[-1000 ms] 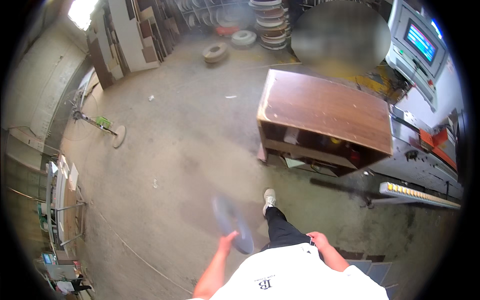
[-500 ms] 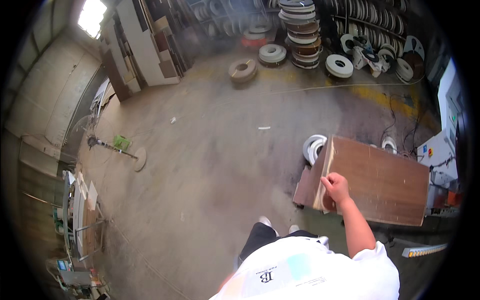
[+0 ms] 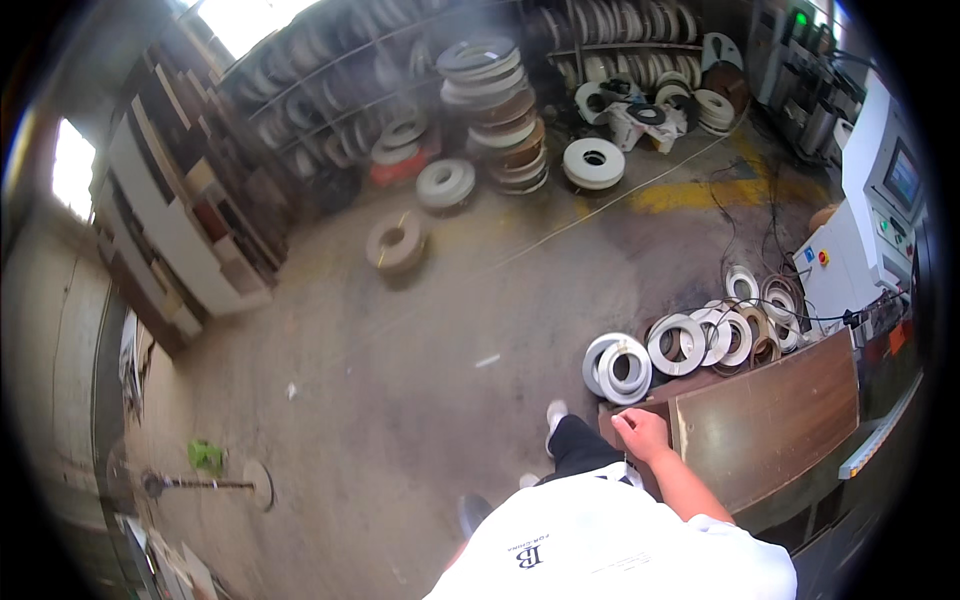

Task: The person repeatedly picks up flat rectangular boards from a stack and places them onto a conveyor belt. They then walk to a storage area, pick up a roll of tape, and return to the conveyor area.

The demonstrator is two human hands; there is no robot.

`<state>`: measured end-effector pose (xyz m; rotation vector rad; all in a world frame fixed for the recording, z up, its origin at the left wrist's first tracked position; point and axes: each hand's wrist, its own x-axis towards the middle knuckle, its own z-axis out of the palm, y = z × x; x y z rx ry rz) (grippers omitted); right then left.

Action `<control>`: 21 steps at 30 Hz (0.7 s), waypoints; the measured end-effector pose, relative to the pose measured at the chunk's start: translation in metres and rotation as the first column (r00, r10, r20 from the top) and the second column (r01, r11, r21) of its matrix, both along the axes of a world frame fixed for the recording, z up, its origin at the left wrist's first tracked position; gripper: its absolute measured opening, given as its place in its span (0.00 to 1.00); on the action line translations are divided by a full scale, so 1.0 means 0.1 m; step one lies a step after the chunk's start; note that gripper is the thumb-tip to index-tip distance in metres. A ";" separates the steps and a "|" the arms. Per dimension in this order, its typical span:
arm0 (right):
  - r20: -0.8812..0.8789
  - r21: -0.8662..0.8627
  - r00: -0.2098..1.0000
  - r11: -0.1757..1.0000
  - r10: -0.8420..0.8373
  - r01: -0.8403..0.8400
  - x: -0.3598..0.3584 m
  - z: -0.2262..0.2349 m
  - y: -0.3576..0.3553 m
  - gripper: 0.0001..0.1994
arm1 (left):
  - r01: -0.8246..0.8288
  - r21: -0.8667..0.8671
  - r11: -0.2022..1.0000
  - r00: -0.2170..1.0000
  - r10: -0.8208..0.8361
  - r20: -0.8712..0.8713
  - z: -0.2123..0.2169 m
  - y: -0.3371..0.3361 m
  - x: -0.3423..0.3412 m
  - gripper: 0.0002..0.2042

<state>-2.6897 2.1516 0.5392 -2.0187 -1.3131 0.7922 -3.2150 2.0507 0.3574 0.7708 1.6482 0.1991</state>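
My right hand [image 3: 642, 433] is over the left end of a low table topped with a brown wood-grain panel [image 3: 770, 420]. Its fingers are curled closed, and I see nothing held in them. Whether it touches the wood beneath cannot be made out. My left hand is out of sight; only a sliver of the left arm shows beside my white shirt [image 3: 600, 540]. Just beyond the panel lie two white rolls of edge banding [image 3: 617, 368], with more white and brown rolls [image 3: 700, 338] heaped alongside.
A white machine with a screen [image 3: 903, 180] stands at the right, black cables trailing near it. Farther off are a tall stack of rolls [image 3: 497, 110], a brown roll [image 3: 396, 243] on the floor and leaning boards [image 3: 165, 215]. A fan stand [image 3: 205, 483] is at lower left.
The view has turned right and I have stepped along the floor. My right hand has shifted from the panel's left edge to slightly left of it. The heaped rolls behind the panel have come into sight.
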 end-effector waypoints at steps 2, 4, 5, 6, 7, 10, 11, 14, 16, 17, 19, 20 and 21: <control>-0.097 -0.035 0.992 0.997 -0.075 0.072 0.10 -0.21 0.46 0.14 | 0.090 0.005 0.996 0.996 -0.090 -0.014 -0.07 0.76 0.02 0.25; -0.184 -0.053 0.982 0.998 -0.048 0.039 0.20 -0.42 1.06 0.14 | 0.146 0.008 0.989 0.988 -0.146 -0.057 -0.12 1.43 0.03 0.25; -0.179 -0.103 0.984 0.995 0.000 -0.019 0.28 -0.52 1.41 0.14 | 0.160 0.010 0.987 0.984 -0.159 -0.086 -0.12 1.74 0.04 0.25; -0.170 -0.094 0.985 0.995 0.012 -0.028 0.39 -0.67 1.61 0.13 | 0.214 0.022 0.976 0.970 -0.210 -0.120 -0.11 2.20 0.12 0.25; -0.158 -0.079 0.987 0.996 0.035 -0.048 0.50 -0.85 1.83 0.13 | 0.260 0.035 0.965 0.955 -0.251 -0.161 -0.06 2.63 0.20 0.25; -0.183 -0.121 0.983 0.992 0.010 -0.032 1.10 -1.06 2.51 0.14 | 0.427 0.047 0.903 0.873 -0.398 -0.280 -0.06 3.84 0.45 0.24; -0.202 -0.129 0.979 0.992 -0.035 0.009 1.37 -0.99 2.78 0.14 | 0.525 0.072 0.848 0.815 -0.478 -0.327 -0.11 4.33 0.52 0.24; -0.225 -0.229 0.969 0.972 -0.102 0.049 2.20 -0.82 3.38 0.16 | 0.785 0.162 0.598 0.614 -0.714 -0.336 -0.17 5.69 0.85 0.22; -0.270 -0.227 0.948 0.968 -0.167 0.106 2.66 -0.75 3.75 0.16 | 0.681 0.081 0.728 0.714 -0.636 -0.293 -0.21 6.41 1.35 0.23; -0.306 -0.217 0.920 0.959 -0.246 0.184 2.88 -0.61 3.92 0.15 | 0.636 0.053 0.770 0.751 -0.602 -0.270 -0.21 6.74 1.73 0.23; -0.189 -0.246 0.944 0.944 -0.271 0.221 3.37 -0.39 4.22 0.16 | 0.616 0.028 0.787 0.767 -0.592 -0.247 -0.17 7.40 2.45 0.23; -0.150 -0.235 0.945 0.939 -0.289 0.250 3.61 -0.39 4.36 0.16 | 0.629 0.022 0.777 0.758 -0.608 -0.236 -0.19 7.73 2.83 0.23; -0.127 -0.300 0.923 0.901 -0.364 0.314 3.82 -0.38 4.50 0.18 | 0.646 0.012 0.763 0.745 -0.628 -0.225 -0.23 8.06 3.20 0.23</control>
